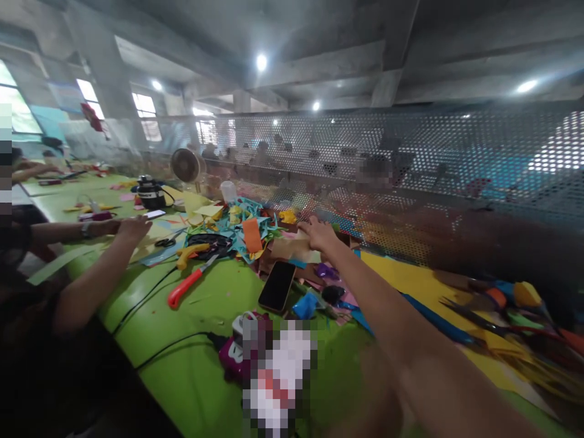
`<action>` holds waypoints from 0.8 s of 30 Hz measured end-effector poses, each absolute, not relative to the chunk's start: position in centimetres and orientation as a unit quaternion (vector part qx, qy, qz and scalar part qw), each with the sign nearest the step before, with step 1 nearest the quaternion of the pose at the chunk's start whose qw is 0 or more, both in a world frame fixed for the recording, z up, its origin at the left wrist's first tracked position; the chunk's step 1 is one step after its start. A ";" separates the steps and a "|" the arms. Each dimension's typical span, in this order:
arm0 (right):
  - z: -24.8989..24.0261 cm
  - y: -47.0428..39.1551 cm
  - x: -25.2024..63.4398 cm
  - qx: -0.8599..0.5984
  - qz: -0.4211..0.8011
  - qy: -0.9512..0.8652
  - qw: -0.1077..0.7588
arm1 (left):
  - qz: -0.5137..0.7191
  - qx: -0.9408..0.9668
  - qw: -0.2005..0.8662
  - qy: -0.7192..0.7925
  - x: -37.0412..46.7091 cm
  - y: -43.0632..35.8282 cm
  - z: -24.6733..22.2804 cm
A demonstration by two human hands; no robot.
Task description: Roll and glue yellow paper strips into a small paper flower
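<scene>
My right arm reaches in from the lower right, and my right hand (pixel 317 234) is over the heap of scraps beside the perforated screen. Its fingers look bent and slightly apart, with no held thing visible. Just under and left of it lies a beige sheet (pixel 292 248). An orange piece (pixel 251 236) and a tangle of light-blue strips (pixel 244 213) are farther left. Nearer me are a dark-screened phone (pixel 277 286), a crumpled blue piece (pixel 305 306) and a purple piece (pixel 326 271). My left hand is out of view. A brownish blur at the bottom is unclear.
On the green table (pixel 150 340) lie a red-handled knife (pixel 186 287), a yellow-handled tool (pixel 191 254) with a cord, and a purple power socket (pixel 237 359). A co-worker's hands (pixel 133 226) hold a phone at left. A perforated metal screen (pixel 356 140) stands behind; yellow sheets (pixel 396 274) lie right.
</scene>
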State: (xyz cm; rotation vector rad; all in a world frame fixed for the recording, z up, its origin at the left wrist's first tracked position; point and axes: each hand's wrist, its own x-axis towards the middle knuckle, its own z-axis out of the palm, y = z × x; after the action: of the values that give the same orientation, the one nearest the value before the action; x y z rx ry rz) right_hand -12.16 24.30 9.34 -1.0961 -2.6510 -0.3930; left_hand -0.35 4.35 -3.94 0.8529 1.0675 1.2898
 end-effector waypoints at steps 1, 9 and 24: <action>9.4 24.4 -11.6 -0.377 -0.133 -0.908 0.123 | 0.541 0.381 0.582 0.474 -0.4 4.1 -3.7; 10.8 23.4 -3.8 -0.369 -0.115 -0.900 0.201 | 0.405 0.680 0.302 0.532 -1.6 2.2 -1.4; 12.6 5.8 18.4 -0.332 0.034 -0.905 0.265 | 0.604 0.368 0.572 0.415 -5.0 5.8 0.6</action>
State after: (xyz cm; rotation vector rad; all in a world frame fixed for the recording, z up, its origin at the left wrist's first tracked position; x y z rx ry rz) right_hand 18.37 5.85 12.58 -0.8967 -2.4437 0.0906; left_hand -5.04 5.82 0.56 0.8627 0.9732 1.4165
